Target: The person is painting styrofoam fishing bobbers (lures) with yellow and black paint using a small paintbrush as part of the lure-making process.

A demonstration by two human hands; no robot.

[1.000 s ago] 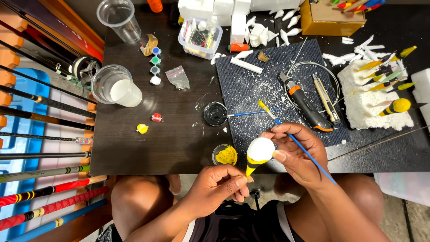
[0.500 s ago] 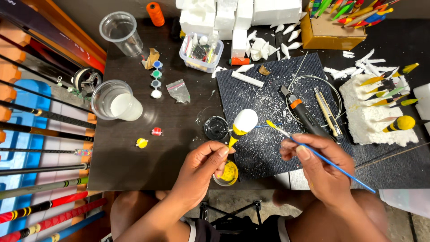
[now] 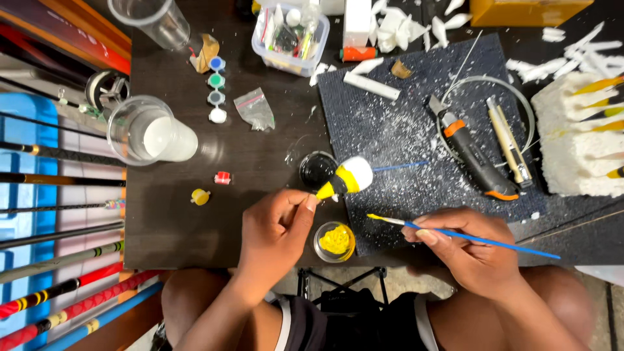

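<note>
Float, white bulb with yellow band and yellow tip, now over the black paint pot at the mat edge, shifted from half a second ago. Left hand fingers clamped on its lower stem. Right hand fingers closed on blue brush, yellow-loaded tip pulled off the float, just below it. Yellow paint pot between hands on the table. Utility knife on mat, well apart.

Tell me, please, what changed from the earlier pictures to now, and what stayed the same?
The float went from the right hand to the left hand, which carried it up beside the black paint pot. The right hand drew back with the blue brush. The yellow paint pot, knife and plastic cups stayed put.
</note>
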